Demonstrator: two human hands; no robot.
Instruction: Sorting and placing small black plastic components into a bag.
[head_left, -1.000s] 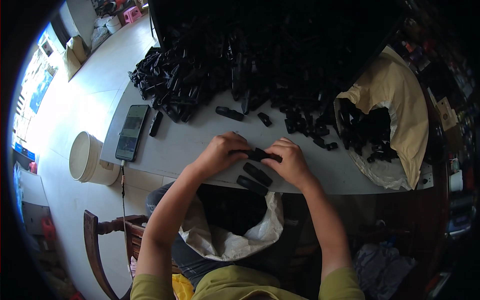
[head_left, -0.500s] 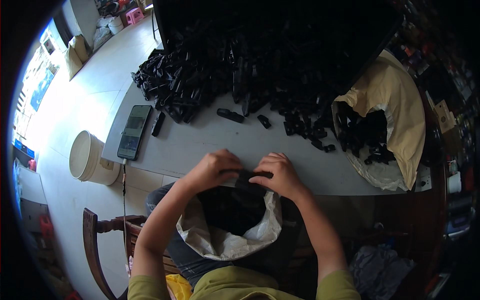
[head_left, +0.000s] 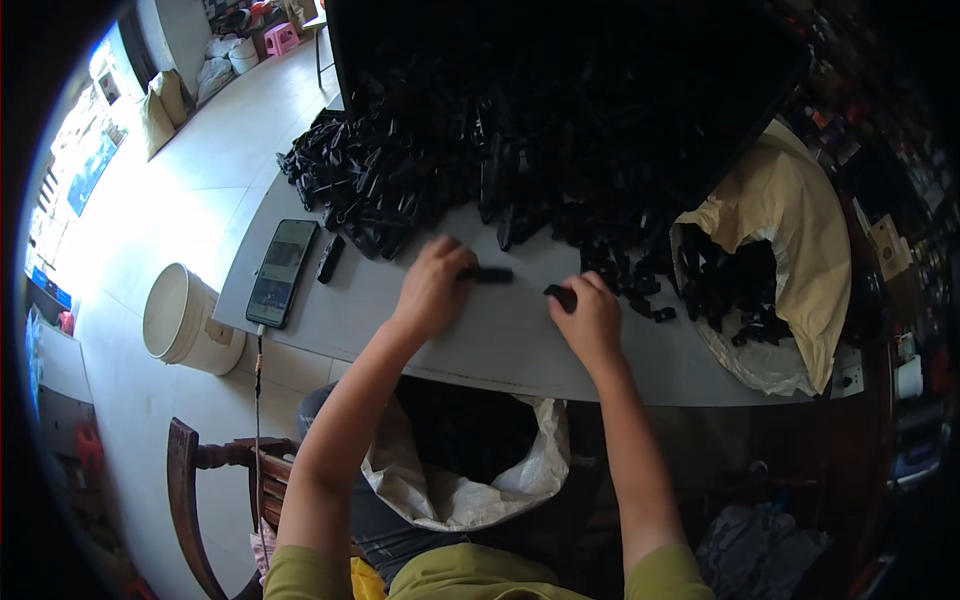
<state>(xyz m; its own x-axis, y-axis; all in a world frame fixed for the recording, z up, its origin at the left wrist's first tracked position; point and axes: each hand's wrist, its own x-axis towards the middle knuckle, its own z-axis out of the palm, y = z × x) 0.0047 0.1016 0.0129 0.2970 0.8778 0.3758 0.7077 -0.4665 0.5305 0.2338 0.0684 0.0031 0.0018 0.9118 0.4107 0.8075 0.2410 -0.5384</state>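
Over the grey table, my left hand (head_left: 434,287) is closed on a long black plastic part (head_left: 491,275), which sticks out to the right of its fingers. To its right, my right hand (head_left: 590,318) pinches a small black plastic part (head_left: 562,296) between thumb and fingers. A heap of black plastic parts (head_left: 400,180) covers the far side of the table (head_left: 420,340). Between my legs, below both forearms, a white woven sack (head_left: 468,505) stands open, its inside dark.
A phone (head_left: 283,272) with a cable lies at the table's left, a single black part (head_left: 330,259) beside it. On the right, a tan sack (head_left: 805,255) holds smaller black parts (head_left: 735,285). A white bucket (head_left: 180,318) stands on the floor near a wooden chair (head_left: 185,480).
Both hands have left the sack's mouth, where they were together at a dark part, and moved forward over the table. The two loose parts from mid-table are now in my hands.
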